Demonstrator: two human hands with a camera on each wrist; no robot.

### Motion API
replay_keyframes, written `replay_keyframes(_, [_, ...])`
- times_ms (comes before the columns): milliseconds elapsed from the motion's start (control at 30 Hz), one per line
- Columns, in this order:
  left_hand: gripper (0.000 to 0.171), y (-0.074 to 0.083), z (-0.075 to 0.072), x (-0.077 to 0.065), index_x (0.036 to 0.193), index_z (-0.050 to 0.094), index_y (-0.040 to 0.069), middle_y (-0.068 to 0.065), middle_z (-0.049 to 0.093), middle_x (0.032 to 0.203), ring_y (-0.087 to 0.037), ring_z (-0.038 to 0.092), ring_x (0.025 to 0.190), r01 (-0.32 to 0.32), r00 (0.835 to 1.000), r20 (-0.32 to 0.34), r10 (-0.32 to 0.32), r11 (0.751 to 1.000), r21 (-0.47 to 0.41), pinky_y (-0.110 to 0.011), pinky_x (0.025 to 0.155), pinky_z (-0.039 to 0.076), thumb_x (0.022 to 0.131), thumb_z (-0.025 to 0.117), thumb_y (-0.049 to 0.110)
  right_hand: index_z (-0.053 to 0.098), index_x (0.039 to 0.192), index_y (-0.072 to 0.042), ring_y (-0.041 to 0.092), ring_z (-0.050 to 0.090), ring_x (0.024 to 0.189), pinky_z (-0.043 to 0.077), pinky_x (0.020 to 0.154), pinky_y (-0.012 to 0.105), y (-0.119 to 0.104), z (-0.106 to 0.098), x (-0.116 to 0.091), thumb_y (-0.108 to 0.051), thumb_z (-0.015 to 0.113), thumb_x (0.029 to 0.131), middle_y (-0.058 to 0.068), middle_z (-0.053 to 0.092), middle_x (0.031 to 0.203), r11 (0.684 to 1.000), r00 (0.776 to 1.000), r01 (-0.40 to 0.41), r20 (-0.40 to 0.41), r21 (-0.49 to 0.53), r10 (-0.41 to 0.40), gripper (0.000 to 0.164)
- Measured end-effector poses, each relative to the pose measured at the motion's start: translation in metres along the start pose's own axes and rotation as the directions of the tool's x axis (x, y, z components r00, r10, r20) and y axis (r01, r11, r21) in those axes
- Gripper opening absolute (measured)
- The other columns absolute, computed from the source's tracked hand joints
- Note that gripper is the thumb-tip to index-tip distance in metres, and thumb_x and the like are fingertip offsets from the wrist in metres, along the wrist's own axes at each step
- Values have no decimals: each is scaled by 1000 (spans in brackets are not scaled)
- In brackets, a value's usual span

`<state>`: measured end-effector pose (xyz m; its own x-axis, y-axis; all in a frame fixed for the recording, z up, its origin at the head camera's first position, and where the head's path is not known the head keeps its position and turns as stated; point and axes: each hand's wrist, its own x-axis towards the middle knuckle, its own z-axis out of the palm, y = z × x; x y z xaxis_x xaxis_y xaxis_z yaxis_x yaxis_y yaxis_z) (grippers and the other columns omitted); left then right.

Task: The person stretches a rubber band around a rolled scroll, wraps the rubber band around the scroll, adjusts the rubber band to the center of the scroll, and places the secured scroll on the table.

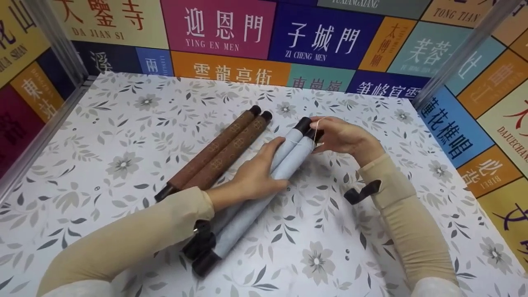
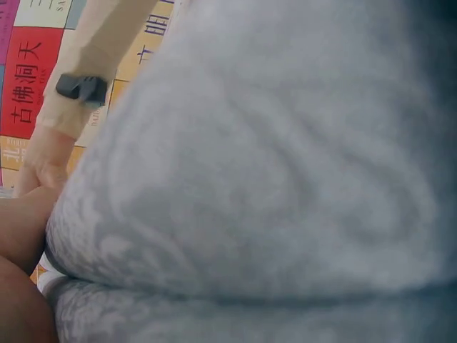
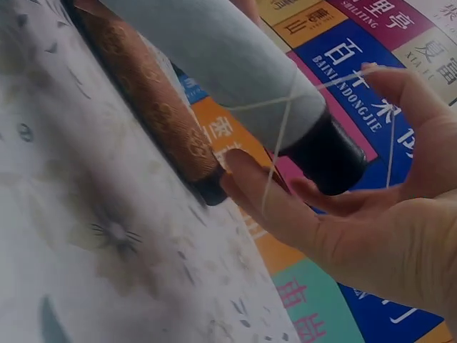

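Two pale blue-grey scrolls (image 1: 293, 159) with black end knobs lie side by side, slanting away to the right. My left hand (image 1: 256, 175) grips them together around the middle, thumb on the near side. The left wrist view is mostly filled by their patterned surface (image 2: 243, 164). At the far end, my right hand (image 1: 342, 135) holds a thin, pale elastic band (image 3: 288, 107) stretched over its fingers. The band crosses itself on the scroll near the black knob (image 3: 332, 157). In the right wrist view, this end is raised off the table.
A pair of brown patterned scrolls (image 1: 222, 150) with black knobs lies to the left on the floral tablecloth (image 1: 317, 260). Colourful panels with Chinese lettering (image 1: 218, 29) stand behind and at both sides, with metal posts at the corners.
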<state>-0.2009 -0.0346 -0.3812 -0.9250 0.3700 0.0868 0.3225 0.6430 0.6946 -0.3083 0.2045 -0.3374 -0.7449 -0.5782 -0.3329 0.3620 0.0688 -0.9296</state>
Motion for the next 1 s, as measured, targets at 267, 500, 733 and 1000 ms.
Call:
replay_keyframes(267, [103, 3, -3, -1, 149, 8, 37, 5, 33, 150, -22, 63, 89, -32, 999, -3, 32, 999, 21, -34, 72, 53, 68, 72, 37, 23, 147, 0, 15, 61, 99, 54, 80, 32, -31, -7, 16, -19, 49, 94, 0, 61, 118, 968, 964, -54, 240, -245, 114, 61])
replay_keyframes(500, [102, 5, -8, -2, 149, 8, 37, 7, 28, 152, -22, 63, 87, -83, 997, -3, 83, 995, 56, -35, 72, 53, 69, 71, 39, 26, 143, 2, 10, 64, 87, 54, 72, 22, -46, -1, 30, -13, 43, 97, -1, 66, 109, 928, 895, -101, 375, -357, 242, 51])
replay_keyframes(733, [102, 7, -13, -6, 150, 11, 29, 6, 30, 151, -18, 62, 84, -167, 986, 0, 168, 982, 85, -31, 69, 52, 70, 74, 41, 46, 132, -3, 7, 60, 80, 52, 67, 19, -57, 1, 35, -17, 49, 93, -2, 61, 103, 822, 863, -105, 360, -560, 356, 42])
replay_keyframes(1000, [103, 6, -12, -9, 149, 10, 32, 6, 36, 146, -12, 59, 82, -247, 969, 36, 244, 957, 153, -28, 62, 50, 70, 75, 39, 63, 98, -11, 2, 58, 68, 48, 61, 15, -60, 11, 37, -18, 61, 86, -8, 65, 79, 645, 796, -189, 270, -740, 543, 13])
